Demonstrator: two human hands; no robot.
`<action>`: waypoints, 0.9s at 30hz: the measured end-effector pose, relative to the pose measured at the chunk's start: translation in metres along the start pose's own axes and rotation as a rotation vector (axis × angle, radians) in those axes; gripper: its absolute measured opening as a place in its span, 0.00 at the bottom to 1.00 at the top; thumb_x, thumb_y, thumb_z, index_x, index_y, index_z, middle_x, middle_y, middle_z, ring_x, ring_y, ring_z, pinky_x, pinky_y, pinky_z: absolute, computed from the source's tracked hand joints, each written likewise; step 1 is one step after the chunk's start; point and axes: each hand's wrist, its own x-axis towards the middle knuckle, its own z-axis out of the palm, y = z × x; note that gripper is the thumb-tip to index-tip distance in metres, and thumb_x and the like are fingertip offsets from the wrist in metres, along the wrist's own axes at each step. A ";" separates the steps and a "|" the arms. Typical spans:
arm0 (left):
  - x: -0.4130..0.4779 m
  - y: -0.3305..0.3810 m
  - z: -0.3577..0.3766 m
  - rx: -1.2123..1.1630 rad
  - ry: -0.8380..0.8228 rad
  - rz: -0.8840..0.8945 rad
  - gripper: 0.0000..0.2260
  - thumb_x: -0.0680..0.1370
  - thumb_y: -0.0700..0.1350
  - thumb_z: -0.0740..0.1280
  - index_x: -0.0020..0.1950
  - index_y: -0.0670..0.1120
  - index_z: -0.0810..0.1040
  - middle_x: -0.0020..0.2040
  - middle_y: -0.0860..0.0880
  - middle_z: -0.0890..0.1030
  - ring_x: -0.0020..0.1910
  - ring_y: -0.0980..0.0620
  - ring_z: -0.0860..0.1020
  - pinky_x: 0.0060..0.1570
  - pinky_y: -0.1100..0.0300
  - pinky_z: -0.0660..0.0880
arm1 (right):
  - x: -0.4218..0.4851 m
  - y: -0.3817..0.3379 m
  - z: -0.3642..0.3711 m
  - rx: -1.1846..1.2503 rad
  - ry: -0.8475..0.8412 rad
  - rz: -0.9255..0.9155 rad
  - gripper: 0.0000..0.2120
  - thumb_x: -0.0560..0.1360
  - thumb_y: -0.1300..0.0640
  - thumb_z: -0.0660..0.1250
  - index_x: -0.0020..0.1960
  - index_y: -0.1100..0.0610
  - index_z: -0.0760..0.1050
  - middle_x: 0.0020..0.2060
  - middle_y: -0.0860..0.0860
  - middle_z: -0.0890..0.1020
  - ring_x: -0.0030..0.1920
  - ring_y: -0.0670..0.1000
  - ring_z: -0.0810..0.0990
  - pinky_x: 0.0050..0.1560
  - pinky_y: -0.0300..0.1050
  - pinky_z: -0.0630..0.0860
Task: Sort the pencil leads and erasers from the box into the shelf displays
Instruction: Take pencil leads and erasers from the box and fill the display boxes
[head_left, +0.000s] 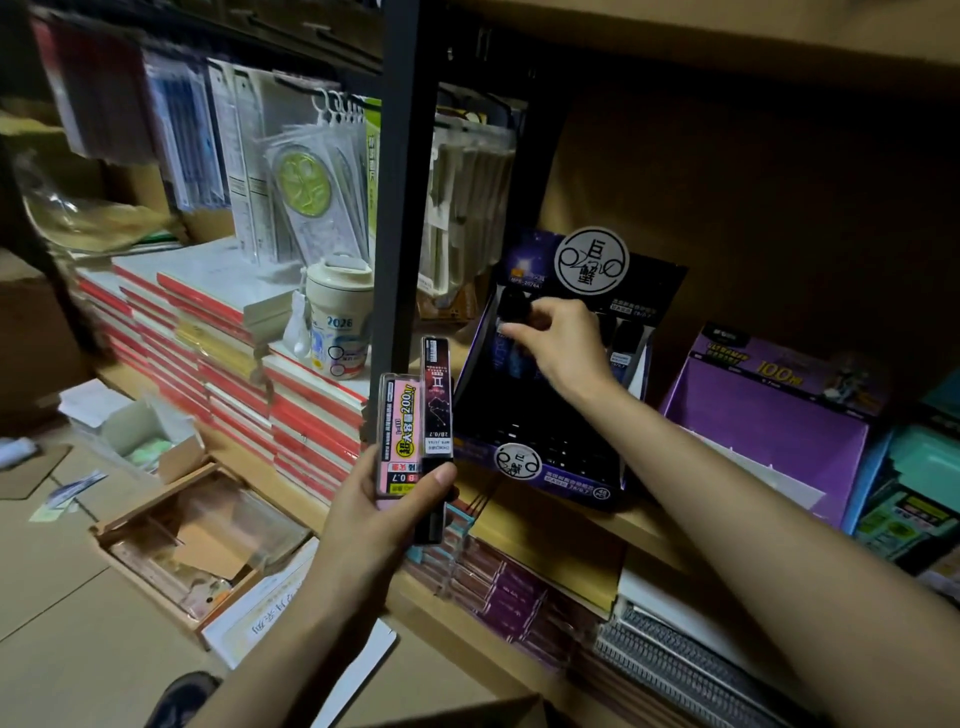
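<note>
We stock dark display box (561, 483): right hand (558, 340) inside it, fingers (519, 328) pinching dark lead case (514, 305), we think. Left hand (384, 514), just left of box, grips pink case (397, 436), black case (435, 395). Next: seat case in matching slot.

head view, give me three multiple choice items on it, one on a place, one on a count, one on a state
1. Where does the right hand reach? A the dark display box B the purple display box C the floor
2. How many lead cases does the left hand hold? A one B two C four
3. The left hand is: A open B gripping the cases C flat on the shelf

A: its fingers pinch a dark item inside that box.
B: one pink case, one black case.
B: its thumb curls over them.
</note>
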 end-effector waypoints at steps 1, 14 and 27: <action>0.000 0.001 0.000 -0.012 -0.001 0.000 0.24 0.64 0.50 0.77 0.58 0.50 0.77 0.53 0.45 0.83 0.51 0.46 0.83 0.46 0.55 0.79 | 0.000 0.002 0.002 -0.018 -0.006 0.015 0.11 0.71 0.56 0.72 0.40 0.66 0.79 0.34 0.57 0.81 0.36 0.51 0.77 0.36 0.42 0.72; -0.006 0.008 0.002 -0.014 -0.018 -0.018 0.27 0.62 0.49 0.79 0.59 0.48 0.76 0.54 0.45 0.83 0.51 0.45 0.82 0.51 0.49 0.79 | -0.050 -0.029 -0.007 0.069 -0.207 0.057 0.17 0.77 0.47 0.63 0.37 0.58 0.78 0.32 0.54 0.81 0.34 0.51 0.80 0.35 0.44 0.77; -0.010 0.013 0.005 -0.074 -0.079 -0.061 0.21 0.72 0.49 0.67 0.63 0.44 0.73 0.55 0.43 0.82 0.53 0.46 0.81 0.50 0.54 0.80 | -0.117 -0.043 -0.017 0.709 -0.454 0.392 0.12 0.79 0.60 0.60 0.54 0.68 0.76 0.42 0.55 0.82 0.37 0.43 0.82 0.37 0.36 0.79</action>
